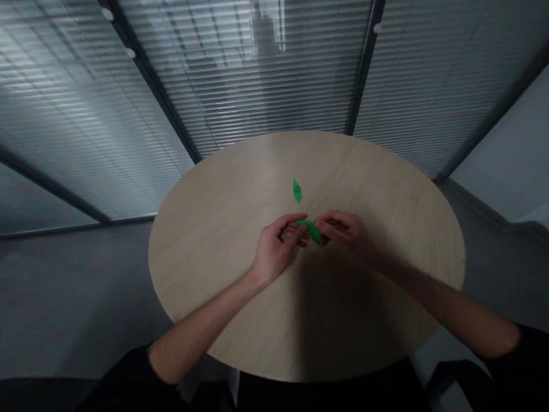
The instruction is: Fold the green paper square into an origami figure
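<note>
Both my hands meet over the middle of a round light-wood table (213,269). My left hand (278,247) and my right hand (346,232) pinch a small folded green paper piece (312,230) between their fingertips, just above the tabletop. A second green folded paper piece (297,190) lies alone on the table a little beyond my hands, untouched. My forearms reach in from the bottom, with dark sleeves pushed up.
Glass partitions with horizontal blinds and dark frames (148,76) stand behind the table. Grey floor (61,295) surrounds it. A dark chair edge (13,408) shows at the lower left, with a green sliver by the bottom-left corner.
</note>
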The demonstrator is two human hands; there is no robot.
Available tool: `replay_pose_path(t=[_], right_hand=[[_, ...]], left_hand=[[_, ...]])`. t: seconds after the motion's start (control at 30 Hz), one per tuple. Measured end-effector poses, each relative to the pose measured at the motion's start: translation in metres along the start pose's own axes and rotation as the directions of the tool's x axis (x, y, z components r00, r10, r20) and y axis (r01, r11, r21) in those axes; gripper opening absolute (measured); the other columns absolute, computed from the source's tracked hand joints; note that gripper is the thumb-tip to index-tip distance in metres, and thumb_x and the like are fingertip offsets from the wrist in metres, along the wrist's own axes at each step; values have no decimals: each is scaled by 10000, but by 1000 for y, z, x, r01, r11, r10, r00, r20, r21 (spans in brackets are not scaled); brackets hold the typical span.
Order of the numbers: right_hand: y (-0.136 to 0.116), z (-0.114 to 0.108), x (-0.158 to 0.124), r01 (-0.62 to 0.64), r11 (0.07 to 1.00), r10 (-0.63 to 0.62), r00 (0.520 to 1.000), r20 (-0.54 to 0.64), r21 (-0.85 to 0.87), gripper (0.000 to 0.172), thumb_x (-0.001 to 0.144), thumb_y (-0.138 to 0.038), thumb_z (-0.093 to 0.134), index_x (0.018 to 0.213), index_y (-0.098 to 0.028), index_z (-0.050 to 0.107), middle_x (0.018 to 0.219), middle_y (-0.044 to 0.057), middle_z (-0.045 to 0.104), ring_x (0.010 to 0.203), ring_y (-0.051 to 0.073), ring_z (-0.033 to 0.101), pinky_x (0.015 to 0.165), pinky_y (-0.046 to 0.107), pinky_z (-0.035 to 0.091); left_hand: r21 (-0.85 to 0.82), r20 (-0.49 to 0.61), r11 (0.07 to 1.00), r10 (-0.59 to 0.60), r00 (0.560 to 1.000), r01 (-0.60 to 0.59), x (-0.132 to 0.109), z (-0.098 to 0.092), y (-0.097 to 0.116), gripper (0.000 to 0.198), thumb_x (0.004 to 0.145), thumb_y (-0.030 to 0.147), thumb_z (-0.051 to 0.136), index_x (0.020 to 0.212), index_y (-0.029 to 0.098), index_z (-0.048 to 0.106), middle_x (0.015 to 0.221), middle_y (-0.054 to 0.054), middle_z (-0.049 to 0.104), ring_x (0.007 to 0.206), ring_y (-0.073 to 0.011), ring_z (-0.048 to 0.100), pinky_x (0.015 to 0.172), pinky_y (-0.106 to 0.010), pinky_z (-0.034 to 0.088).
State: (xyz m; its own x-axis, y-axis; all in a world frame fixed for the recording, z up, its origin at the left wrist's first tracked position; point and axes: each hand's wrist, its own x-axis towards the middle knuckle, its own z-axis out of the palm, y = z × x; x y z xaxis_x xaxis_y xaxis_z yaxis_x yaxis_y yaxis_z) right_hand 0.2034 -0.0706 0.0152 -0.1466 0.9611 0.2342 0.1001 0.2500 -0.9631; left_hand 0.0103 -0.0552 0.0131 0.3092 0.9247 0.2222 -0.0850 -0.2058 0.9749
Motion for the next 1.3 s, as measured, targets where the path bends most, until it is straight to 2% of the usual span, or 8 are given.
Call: replay_pose_path(t=[0.1,0.2,0.3,0.47,0.63,1.03,1.3], right_hand=[[1,1,0,-21,1000,21,1000,3,9,254,862,-438,722,843,-186,709,682,15,694,597,139,645,573,261,518],[2,2,0,-16,1000,16,999,-28,-1,262,875,-446,708,830,-187,711,655,11,687,579,135,638,569,261,517],[2,2,-1,-5,1000,4,999,-40,-24,264,881,-447,699,837,-187,712,636,6,675,564,131,627,558,257,509],[0,1,-2,8,997,-9,1000,-22,-70,281,911,-450,671,817,-186,699,634,5,664,568,129,622,558,253,501],[1,1,-3,0,998,-1,1000,-19,-64,309,917,-483,674,827,-188,702,653,9,672,585,132,626,576,260,507],[3,2,-2,-18,999,19,1000,11,-36,324,895,-502,693,836,-183,694,654,5,669,572,129,623,559,255,502],[3,0,-1,-43,999,41,996,76,27,367,880,-538,724,796,-183,686,658,16,684,588,130,627,573,263,524]], left_hand=[[-40,-11,999,-8,1000,8,1,1,0,323,854,325,804,1095,128,720,781,-41,739,680,-156,721,633,-263,614],[-100,1,994,-33,999,33,3,1,0,301,827,363,824,987,130,720,812,-56,751,694,-160,722,642,-280,624],[-97,12,994,-43,999,44,4,1,0,279,836,392,805,919,142,715,803,-57,749,684,-158,712,645,-292,625],[-90,13,995,-38,999,39,3,1,1,262,848,389,797,899,148,708,774,-46,738,676,-149,701,640,-281,617],[-89,-9,995,-52,999,51,2,1,3,293,844,385,804,991,140,740,812,-62,758,709,-165,719,641,-285,619],[-87,-18,995,-55,998,53,3,-1,1,303,843,411,815,912,129,730,758,-54,748,676,-157,707,650,-284,606],[-132,38,987,-87,996,91,3,0,0,328,856,446,805,861,153,659,745,-40,734,654,-145,697,616,-271,613]])
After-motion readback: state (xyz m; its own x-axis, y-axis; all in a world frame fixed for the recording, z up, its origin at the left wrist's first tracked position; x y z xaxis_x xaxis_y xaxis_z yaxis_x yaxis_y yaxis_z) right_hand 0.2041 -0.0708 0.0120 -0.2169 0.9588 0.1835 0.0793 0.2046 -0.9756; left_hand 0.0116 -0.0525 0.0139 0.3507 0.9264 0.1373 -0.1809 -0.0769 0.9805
